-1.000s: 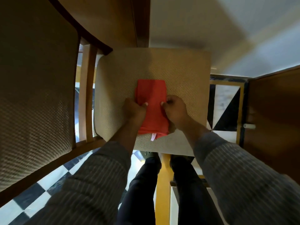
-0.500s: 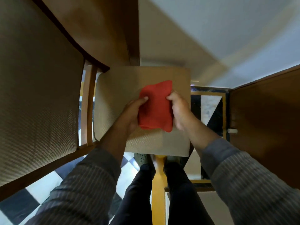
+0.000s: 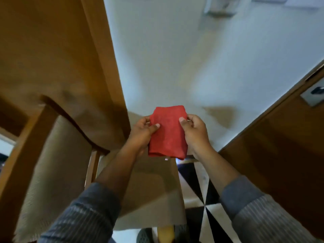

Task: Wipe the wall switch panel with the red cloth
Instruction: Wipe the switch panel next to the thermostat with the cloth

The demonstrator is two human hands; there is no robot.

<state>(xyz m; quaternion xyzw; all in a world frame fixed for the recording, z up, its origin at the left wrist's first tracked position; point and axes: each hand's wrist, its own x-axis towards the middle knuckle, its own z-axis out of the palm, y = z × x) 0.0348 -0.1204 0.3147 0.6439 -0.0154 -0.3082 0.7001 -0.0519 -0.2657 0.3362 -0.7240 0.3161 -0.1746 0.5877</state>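
The folded red cloth (image 3: 167, 133) is held up in front of me, above the chair seat. My left hand (image 3: 142, 133) grips its left edge with the thumb pressed on the front. My right hand (image 3: 194, 132) grips its right edge the same way. A blurred pale panel (image 3: 220, 6) shows on the white wall at the top edge; it may be the wall switch panel, but it is too blurred to be sure.
A chair with a beige woven seat (image 3: 152, 193) and backrest (image 3: 52, 172) stands below and to the left. A wooden panel (image 3: 57, 55) rises at left. A brown door (image 3: 280, 146) with a metal plate (image 3: 313, 95) is at right. Black and white floor tiles (image 3: 205, 199) lie below.
Both hands lifted the red cloth off the chair seat and raised it toward the wall. The view tilted upward, bringing more wall into sight.
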